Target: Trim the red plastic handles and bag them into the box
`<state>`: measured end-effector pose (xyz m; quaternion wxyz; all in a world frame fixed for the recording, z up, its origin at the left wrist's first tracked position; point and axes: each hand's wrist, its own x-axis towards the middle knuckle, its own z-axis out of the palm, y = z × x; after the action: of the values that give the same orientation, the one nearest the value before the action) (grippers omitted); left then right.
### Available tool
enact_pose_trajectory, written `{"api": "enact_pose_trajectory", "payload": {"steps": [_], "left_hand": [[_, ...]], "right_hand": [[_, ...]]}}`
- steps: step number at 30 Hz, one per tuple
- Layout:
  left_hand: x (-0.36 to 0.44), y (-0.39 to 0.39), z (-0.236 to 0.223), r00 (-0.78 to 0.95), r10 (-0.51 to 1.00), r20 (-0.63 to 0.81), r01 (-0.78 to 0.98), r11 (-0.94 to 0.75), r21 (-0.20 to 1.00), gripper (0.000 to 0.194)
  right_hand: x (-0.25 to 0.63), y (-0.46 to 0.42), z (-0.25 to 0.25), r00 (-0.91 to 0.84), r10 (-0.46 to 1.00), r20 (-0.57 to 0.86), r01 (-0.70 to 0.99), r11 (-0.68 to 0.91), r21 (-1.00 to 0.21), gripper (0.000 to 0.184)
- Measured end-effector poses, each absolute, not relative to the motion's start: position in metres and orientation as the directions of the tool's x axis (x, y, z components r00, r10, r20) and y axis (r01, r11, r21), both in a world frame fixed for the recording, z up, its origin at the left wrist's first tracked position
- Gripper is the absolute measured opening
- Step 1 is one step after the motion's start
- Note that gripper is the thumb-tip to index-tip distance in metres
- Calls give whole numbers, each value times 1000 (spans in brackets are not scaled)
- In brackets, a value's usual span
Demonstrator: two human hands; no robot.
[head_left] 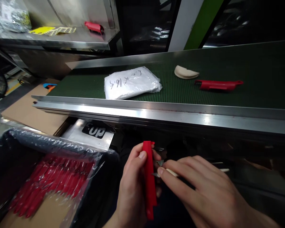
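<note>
My left hand (132,179) is closed around a long, narrow red plastic part (148,177), held upright in front of the conveyor with the thumb on its near face. My right hand (201,186) grips a small pale-handled knife (172,172). Its dark pointed blade tip meets the right edge of the red part. Most of the handle is covered by my fingers, and its pale end shows beyond the knuckles. A small greyish piece by my right fingertips is too blurred to name.
On the green conveyor belt (85,83) lie a plastic-wrapped white packet (133,83), a folded cream pad (185,72) and another red part (218,85). A plastic-lined bin (98,150) at lower left holds several red parts. One more red part (94,27) rests on the metal shelf (78,39).
</note>
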<state>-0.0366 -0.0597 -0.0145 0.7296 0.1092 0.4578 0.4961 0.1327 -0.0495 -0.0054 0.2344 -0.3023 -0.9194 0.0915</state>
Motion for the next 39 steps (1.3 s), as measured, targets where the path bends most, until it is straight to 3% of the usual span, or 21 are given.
{"api": "enact_pose_trajectory", "payload": {"steps": [8, 15, 19, 24, 30, 39], "left_hand": [[-40, -46, -11, 73, 893, -444, -647, 381, 660, 16], [-42, -38, -7, 80, 889, -452, -639, 393, 661, 16], [-43, -36, -6, 48, 899, -436, -627, 367, 688, 17], [-43, -46, -10, 75, 891, -448, -565, 408, 717, 19], [-41, -65, -16, 115, 872, -475, -399, 478, 782, 30], [-40, -73, -11, 147, 859, -490, -456, 499, 737, 37]], "right_hand": [[124, -58, -7, -691, 592, 415, 537, 804, -254, 29], [121, -60, -3, -677, 580, 453, 541, 810, -228, 28], [126, -65, -4, -633, 618, 466, 545, 784, -299, 27], [141, -55, -4, -565, 680, 467, 557, 732, -393, 44], [141, -38, -2, -563, 664, 493, 564, 744, -359, 43], [137, -37, -6, -563, 659, 498, 570, 746, -344, 39]]}}
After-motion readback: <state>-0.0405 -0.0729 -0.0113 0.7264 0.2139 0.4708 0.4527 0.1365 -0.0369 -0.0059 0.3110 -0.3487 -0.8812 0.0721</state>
